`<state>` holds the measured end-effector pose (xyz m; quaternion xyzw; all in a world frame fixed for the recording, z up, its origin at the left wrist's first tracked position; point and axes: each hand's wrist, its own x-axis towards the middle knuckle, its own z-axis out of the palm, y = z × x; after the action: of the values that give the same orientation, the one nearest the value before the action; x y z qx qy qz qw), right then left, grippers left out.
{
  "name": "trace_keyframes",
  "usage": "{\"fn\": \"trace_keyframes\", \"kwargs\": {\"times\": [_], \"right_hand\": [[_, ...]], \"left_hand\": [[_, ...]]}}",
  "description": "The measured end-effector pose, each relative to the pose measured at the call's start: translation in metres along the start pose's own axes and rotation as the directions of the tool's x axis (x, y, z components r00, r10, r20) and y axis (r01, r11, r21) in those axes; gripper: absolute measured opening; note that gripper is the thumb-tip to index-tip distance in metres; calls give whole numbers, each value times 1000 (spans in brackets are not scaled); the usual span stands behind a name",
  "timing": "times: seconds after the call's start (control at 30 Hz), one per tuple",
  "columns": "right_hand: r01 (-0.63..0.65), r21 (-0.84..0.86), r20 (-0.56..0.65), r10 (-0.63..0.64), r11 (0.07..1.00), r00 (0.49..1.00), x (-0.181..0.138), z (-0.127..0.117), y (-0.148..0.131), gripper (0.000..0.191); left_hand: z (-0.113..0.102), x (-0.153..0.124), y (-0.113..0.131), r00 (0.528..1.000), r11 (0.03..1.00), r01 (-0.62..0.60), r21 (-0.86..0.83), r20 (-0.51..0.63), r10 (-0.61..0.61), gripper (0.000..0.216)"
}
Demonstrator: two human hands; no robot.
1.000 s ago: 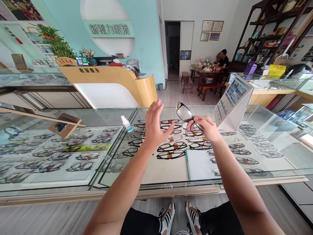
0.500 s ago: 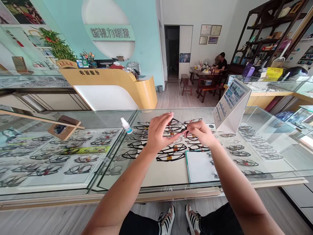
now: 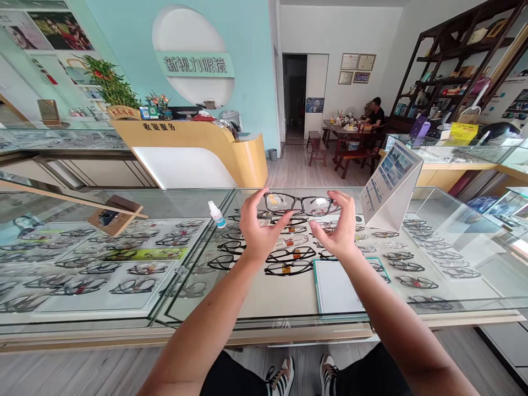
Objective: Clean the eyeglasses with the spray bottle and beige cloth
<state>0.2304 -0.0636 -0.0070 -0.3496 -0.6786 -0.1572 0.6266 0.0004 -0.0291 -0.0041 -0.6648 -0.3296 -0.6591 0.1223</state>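
- The left hand (image 3: 258, 231) is clamped on one end of a pair of black-rimmed eyeglasses (image 3: 297, 205), fingers at the outer corner, thumb reaching below the near lens; whether that thumb presses the rim, I cannot tell
- The right hand (image 3: 341, 226) is clamped on the opposite end, fingers at the upper corner; its thumb stands apart from them, lower and toward the middle
- The black-rimmed eyeglasses are between the two hands, raised above the glass display counter (image 3: 251, 300), both clear lenses showing side by side
- Below the grip, rows of spectacle frames (image 3: 289, 268) lie inside the counter, several with orange tags; a white, teal-edged tray (image 3: 340, 289) lies below the right hand, nearer the body
- Left of the grip, a white spray bottle (image 3: 217, 215) with a blue label stands on the glass; farther left is a wooden stand (image 3: 117, 214)
- Right of the grip, just past the right hand, stands a white tent-shaped display card (image 3: 391, 184)
- Well beyond the grip, a yellow-and-white service desk (image 3: 185, 146) is to the left; a seated person (image 3: 375, 114) is at a wooden table (image 3: 344, 129) to the right
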Motion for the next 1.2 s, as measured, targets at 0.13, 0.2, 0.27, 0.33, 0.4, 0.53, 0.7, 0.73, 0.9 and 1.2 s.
{"fn": "trace_keyframes", "kwargs": {"times": [0.13,0.2,0.27,0.33,0.4,0.53,0.7,0.73,0.9,1.2], "right_hand": [[-21,-6,31,21,1000,999,-1,3,4,64],[-24,-9,27,24,1000,999,-2,4,6,63],[-39,-26,14,40,999,999,-3,5,6,62],[-59,-35,0,59,998,998,-4,6,7,60],[-63,-27,-14,63,998,998,-4,7,8,59],[-70,-11,-24,69,998,997,-4,7,10,60],[-117,10,-20,117,993,993,-6,9,8,59],[-128,12,-15,128,992,992,-7,10,8,59],[-166,9,22,166,986,986,-9,16,8,59],[-179,30,21,178,983,984,-12,20,6,58]], "left_hand": [[1,0,-1,1000,999,24,47,13,-24,74],[2,1,-1,1000,999,-1,36,1,1,73],[2,1,-1,1000,1000,-19,10,-10,19,73],[3,1,0,1000,1000,-13,1,-11,13,73],[3,1,1,1000,1000,13,12,-1,-13,74],[5,0,2,1000,1000,10,22,-15,-10,74],[7,-1,2,1000,998,12,59,-18,-11,72],[7,-1,1,1000,998,21,65,-10,-21,72],[8,-2,-4,999,998,33,57,16,-34,74],[12,-5,-11,999,999,50,-22,5,-50,72]]}}
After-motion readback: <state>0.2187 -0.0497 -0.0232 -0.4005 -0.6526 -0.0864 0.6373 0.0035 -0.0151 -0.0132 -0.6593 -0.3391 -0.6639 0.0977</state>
